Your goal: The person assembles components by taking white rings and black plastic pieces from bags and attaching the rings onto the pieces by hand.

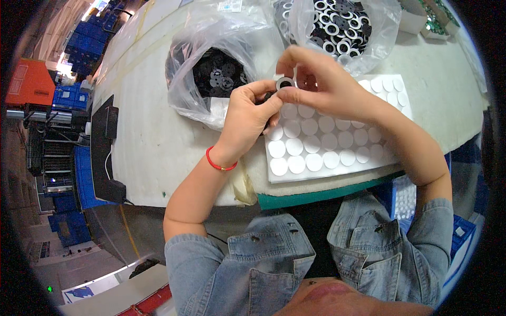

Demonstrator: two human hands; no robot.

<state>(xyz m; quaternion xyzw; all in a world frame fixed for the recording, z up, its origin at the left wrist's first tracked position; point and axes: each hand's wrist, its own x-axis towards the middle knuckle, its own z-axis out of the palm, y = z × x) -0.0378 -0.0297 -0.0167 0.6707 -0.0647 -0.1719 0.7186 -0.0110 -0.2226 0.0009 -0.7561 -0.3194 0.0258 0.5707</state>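
My left hand and my right hand meet above the near middle of the table. Between their fingertips is a small pale ring with a dark centre, pinched by my right thumb and fingers. Something black shows between the curled fingers of my left hand, mostly hidden by them. Below the hands lies a white sheet with rows of round white discs; my right forearm covers part of it. Beyond my left hand stands a clear plastic bag of black round parts.
Another clear bag at the far right holds pale rings and black parts. Past it are small boxes with green pieces. A black device with a cable lies along the left table edge. Blue crates stand farther left.
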